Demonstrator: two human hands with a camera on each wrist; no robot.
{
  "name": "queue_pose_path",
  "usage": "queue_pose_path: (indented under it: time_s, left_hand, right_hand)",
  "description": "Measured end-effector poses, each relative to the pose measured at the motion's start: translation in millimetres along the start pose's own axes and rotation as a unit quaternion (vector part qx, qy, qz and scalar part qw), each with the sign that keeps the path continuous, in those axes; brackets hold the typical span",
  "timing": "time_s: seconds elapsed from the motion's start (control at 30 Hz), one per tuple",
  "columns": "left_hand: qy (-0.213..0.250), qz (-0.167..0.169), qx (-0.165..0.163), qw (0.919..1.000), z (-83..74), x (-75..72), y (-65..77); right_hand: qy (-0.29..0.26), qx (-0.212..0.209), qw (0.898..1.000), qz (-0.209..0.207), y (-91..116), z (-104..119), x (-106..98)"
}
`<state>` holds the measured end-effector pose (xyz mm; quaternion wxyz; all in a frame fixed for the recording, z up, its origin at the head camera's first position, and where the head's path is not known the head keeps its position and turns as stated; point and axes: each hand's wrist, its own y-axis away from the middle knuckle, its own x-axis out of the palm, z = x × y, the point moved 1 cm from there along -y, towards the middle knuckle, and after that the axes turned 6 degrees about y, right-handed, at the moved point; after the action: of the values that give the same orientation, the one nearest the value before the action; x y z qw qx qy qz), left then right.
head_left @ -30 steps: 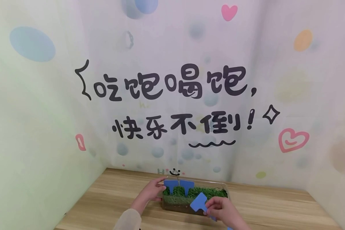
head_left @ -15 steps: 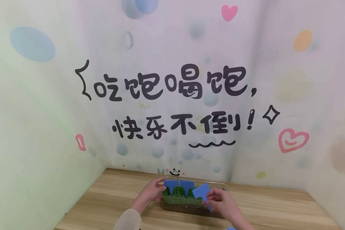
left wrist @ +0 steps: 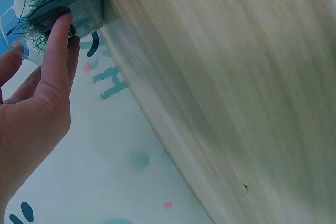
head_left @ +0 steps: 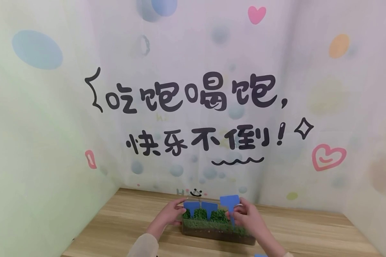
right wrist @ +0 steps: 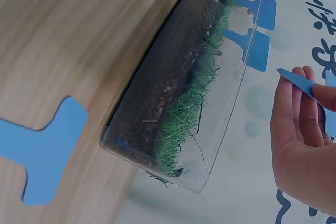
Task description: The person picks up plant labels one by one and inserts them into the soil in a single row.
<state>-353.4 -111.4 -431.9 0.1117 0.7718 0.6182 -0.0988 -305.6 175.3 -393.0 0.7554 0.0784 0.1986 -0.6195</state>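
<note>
A clear plastic box (head_left: pixel 217 236) holds dark soil topped with green grass (head_left: pixel 218 216). My left hand (head_left: pixel 169 214) holds the box's left end, fingers against its end wall in the left wrist view. Between the thumb and fingers of my right hand (head_left: pixel 251 218) is a blue T-shaped plant label (head_left: pixel 229 200). Its wide head points up and its stem hangs down over the right part of the grass; whether the tip touches soil is hard to tell. Two matching plant labels (right wrist: pixel 262 11) stand upright in the grass, side by side towards the left end.
Another blue plant label (right wrist: pixel 39 148) lies flat on the wooden table (head_left: pixel 122 228), near the box's right end. Close behind the box hangs a printed curtain (head_left: pixel 167 171) with black lettering; a pale curtain (head_left: pixel 45 150) also rises at the left.
My right hand has turned the plant label from slanted to upright and brought it over the grass's right part. My left hand has stayed at the box's left end.
</note>
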Motion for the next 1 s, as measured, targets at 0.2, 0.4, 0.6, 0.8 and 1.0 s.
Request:
queue_pose_path:
  time_s: [0.2,0.4,0.6,0.8,1.0]
  left_hand:
    - [-0.006,0.000,0.002,1.0000,1.2,0.4,-0.8]
    - [-0.001,0.004,0.000,1.0000,-0.1,-0.2,-0.5]
    - [0.003,0.004,0.000,1.0000,0.0,-0.4,-0.6]
    - [0.006,0.006,0.003,1.0000,0.9,0.2,-1.0]
    - [0.008,0.005,0.001,1.0000,0.1,0.0,-1.1]
  right_hand:
    - [-0.026,0.004,0.999,-0.040,-8,3,1]
    - [-0.051,0.017,0.996,-0.074,-15,4,4]
    - [-0.046,0.013,0.994,-0.095,-24,0,11]
    - [-0.009,0.017,0.993,-0.120,-33,-15,19]
    - [0.054,0.022,0.989,-0.138,-36,-26,21]
